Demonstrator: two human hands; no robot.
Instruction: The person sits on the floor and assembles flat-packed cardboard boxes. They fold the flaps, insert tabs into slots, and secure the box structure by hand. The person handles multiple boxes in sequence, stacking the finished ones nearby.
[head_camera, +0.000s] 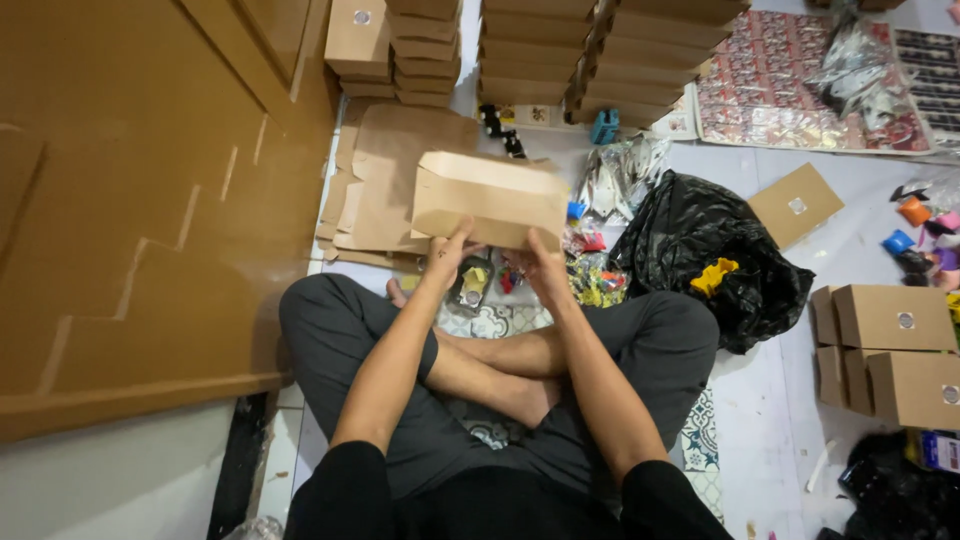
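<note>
The brown cardboard box (490, 198) is pinched at its lower edge by the left hand (450, 255) and right hand (543, 262), held above the crossed legs, its long axis running left-right, equally near both.

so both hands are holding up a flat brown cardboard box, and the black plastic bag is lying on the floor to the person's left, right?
Not quite. Both hands, left hand and right hand, do hold the brown cardboard box, but the head view shows the black plastic bag on the person's right.
</note>
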